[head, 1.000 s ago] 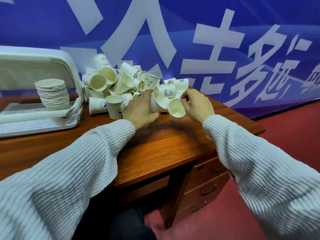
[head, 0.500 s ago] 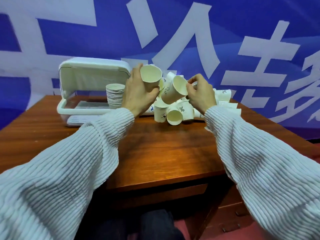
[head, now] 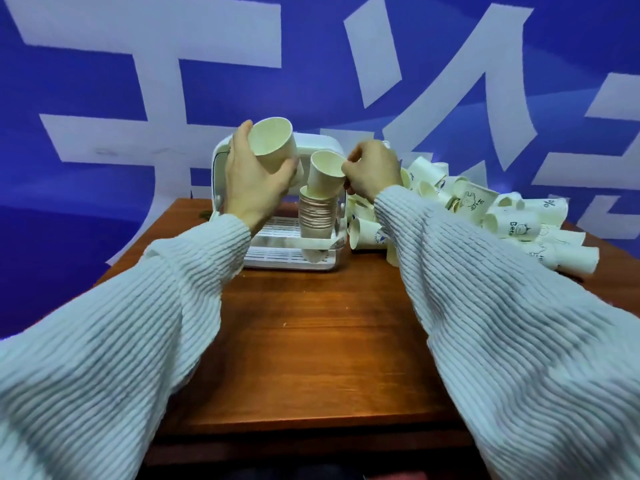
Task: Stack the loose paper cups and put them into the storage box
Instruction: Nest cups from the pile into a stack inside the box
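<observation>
Over the storage box (head: pixel 325 147), right hand (head: pixel 372 169) pinches a cup (head: pixel 323 174) onto the stack (head: pixel 317 216); left hand (head: pixel 254 178) grips a second cup (head: pixel 273 140), probably seated next.

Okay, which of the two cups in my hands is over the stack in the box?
The cup in your right hand, the lower cup: it sits at the top of the stack. The left hand's cup is higher, apart.

One loose cup (head: pixel 552 206) shows "%"; another cup (head: pixel 516 228) reads "Be", rest hidden.
</observation>
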